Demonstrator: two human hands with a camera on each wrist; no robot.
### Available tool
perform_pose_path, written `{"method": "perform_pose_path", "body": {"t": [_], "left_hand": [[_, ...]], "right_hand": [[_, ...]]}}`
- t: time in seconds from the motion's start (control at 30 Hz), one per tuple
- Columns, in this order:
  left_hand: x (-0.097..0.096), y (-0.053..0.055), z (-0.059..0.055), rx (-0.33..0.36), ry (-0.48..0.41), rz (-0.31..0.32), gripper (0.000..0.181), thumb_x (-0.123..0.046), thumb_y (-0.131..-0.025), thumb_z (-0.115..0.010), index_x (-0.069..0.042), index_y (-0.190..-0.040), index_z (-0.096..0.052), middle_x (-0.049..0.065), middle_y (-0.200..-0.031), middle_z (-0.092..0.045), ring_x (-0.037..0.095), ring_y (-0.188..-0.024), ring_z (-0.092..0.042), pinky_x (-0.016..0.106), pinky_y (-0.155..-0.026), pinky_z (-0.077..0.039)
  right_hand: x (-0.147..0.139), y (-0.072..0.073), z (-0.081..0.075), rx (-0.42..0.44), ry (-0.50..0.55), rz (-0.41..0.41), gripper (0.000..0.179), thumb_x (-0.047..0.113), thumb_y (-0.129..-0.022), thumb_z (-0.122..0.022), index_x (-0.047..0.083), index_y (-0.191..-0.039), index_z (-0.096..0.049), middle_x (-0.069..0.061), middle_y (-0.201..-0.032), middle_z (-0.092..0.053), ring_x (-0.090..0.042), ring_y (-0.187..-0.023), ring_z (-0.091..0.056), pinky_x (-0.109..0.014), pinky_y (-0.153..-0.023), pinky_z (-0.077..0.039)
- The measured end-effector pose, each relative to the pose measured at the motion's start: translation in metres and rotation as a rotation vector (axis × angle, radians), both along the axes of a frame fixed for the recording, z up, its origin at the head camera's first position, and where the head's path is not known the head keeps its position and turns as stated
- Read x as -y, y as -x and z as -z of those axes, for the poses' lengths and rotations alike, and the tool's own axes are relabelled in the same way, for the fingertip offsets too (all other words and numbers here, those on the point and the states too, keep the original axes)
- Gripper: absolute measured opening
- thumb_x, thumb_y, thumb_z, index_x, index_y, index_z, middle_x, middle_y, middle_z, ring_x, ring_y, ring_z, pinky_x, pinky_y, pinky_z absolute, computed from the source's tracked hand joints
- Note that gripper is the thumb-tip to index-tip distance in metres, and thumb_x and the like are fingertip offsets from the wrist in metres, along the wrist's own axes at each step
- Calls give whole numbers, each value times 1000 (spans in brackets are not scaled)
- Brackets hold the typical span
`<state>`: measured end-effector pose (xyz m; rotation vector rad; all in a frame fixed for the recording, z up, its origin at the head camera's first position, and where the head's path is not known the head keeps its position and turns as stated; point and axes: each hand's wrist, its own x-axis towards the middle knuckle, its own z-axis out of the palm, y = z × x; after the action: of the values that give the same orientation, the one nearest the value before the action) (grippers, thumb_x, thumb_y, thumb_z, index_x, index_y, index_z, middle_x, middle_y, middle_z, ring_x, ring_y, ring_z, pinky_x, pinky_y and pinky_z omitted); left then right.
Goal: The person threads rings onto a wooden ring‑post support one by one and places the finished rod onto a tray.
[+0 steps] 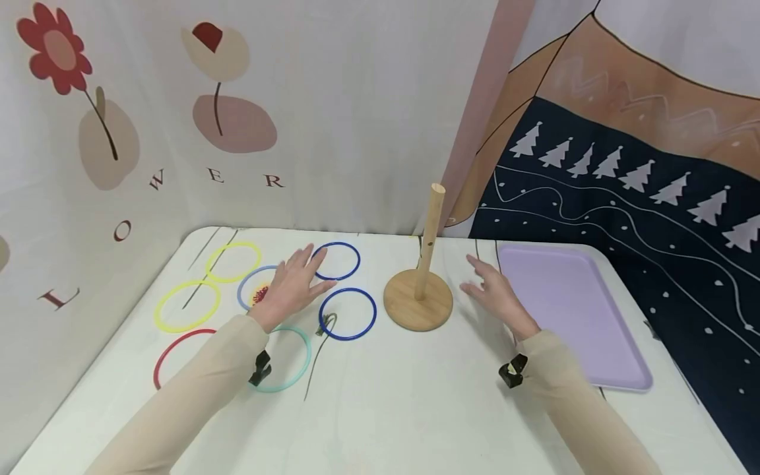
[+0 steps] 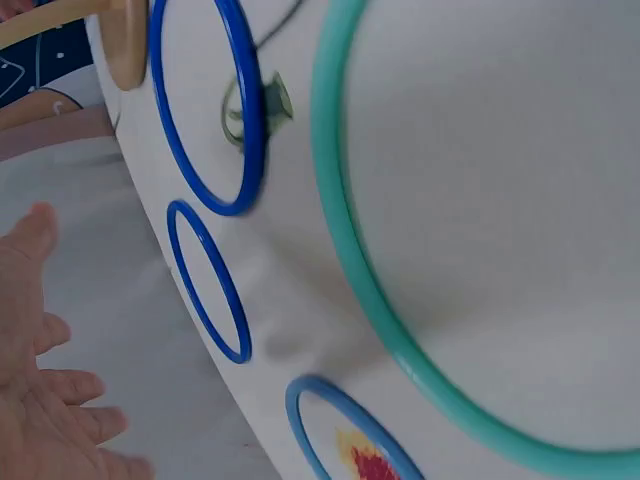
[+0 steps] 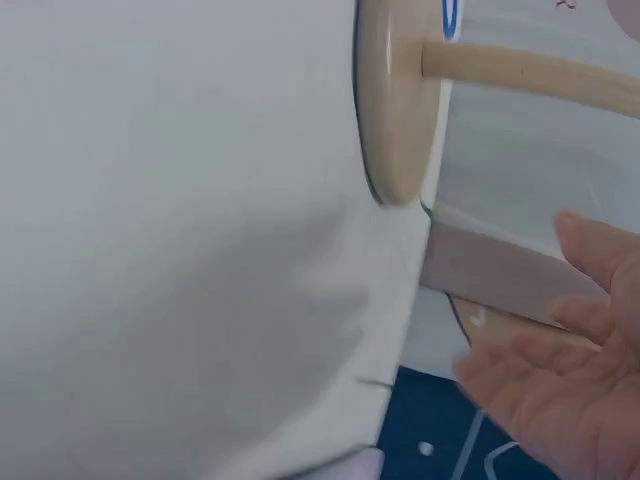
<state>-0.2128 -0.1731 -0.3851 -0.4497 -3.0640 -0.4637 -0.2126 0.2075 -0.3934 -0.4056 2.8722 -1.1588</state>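
My left hand (image 1: 289,290), fingers spread and holding nothing, hovers above the table among thin plastic rings. Beyond its fingertips is a dark blue ring (image 1: 359,258); a second dark blue ring (image 1: 375,313) lies nearer. Partly hidden under the hand is a light blue ring (image 1: 239,292). A teal ring (image 1: 309,353) lies by the wrist, large in the left wrist view. Between the hands stands a wooden peg stand (image 1: 404,307), its upright rod bare of rings. My right hand (image 1: 499,297) hangs in the air right of the stand, fingers extended, touching nothing.
Two yellow rings (image 1: 157,313) lie at the table's left, with a red ring (image 1: 157,371) partly covered by the left sleeve. A purple tray (image 1: 570,310) rests at the right. Printed curtains (image 1: 356,132) hang behind the white table (image 1: 386,409).
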Motion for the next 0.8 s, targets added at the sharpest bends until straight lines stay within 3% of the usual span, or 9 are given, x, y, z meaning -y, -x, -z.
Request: {"method": "perform_pose_path", "body": {"t": [0.17, 0.3, 0.47, 0.6, 0.7, 0.8], "left_hand": [[0, -3, 2, 119, -247, -23, 51, -20, -91, -62, 3, -134, -46, 26, -132, -50, 40, -117, -51, 50, -96, -46], [0, -3, 12, 266, -329, -95, 41, -15, -91, -62, 2, -127, -54, 22, -119, -60, 34, -106, -59, 41, -89, -52], [-1, -2, 23, 332, -341, -143, 34, -12, -88, -65, 3, -118, -59, 18, -108, -63, 29, -98, -60, 37, -84, -52], [-4, -1, 27, 331, -334, -163, 29, -11, -85, -68, 3, -110, -61, 15, -101, -64, 24, -90, -59, 33, -78, -52], [-5, -1, 28, 337, -331, -184, 27, -9, -84, -69, 3, -107, -62, 13, -98, -64, 21, -86, -58, 31, -75, -52], [-5, 0, 29, 333, -322, -198, 23, -7, -83, -69, 2, -104, -63, 12, -94, -63, 20, -83, -57, 29, -72, -50]], "right_hand": [[3, 1, 16, 195, 180, -106, 71, 6, -85, -67, -8, -143, -28, -31, -146, -27, -47, -128, -37, -51, -102, -40], [3, 3, 26, 229, 208, -222, 80, 16, -80, -75, -10, -141, -29, -32, -143, -30, -45, -125, -40, -48, -100, -44], [6, 8, 33, 270, 191, -256, 82, 11, -79, -75, -16, -139, -26, -34, -132, -43, -42, -118, -47, -42, -94, -47], [9, 11, 39, 252, 196, -286, 79, 0, -77, -74, -20, -137, -27, -33, -117, -53, -36, -104, -54, -27, -78, -50], [11, 12, 40, 236, 182, -285, 78, -2, -76, -75, -20, -136, -28, -32, -116, -54, -33, -100, -55, -20, -70, -48], [13, 12, 41, 242, 138, -231, 81, 2, -75, -77, -18, -137, -29, -31, -120, -48, -32, -104, -52, -21, -73, -45]]}}
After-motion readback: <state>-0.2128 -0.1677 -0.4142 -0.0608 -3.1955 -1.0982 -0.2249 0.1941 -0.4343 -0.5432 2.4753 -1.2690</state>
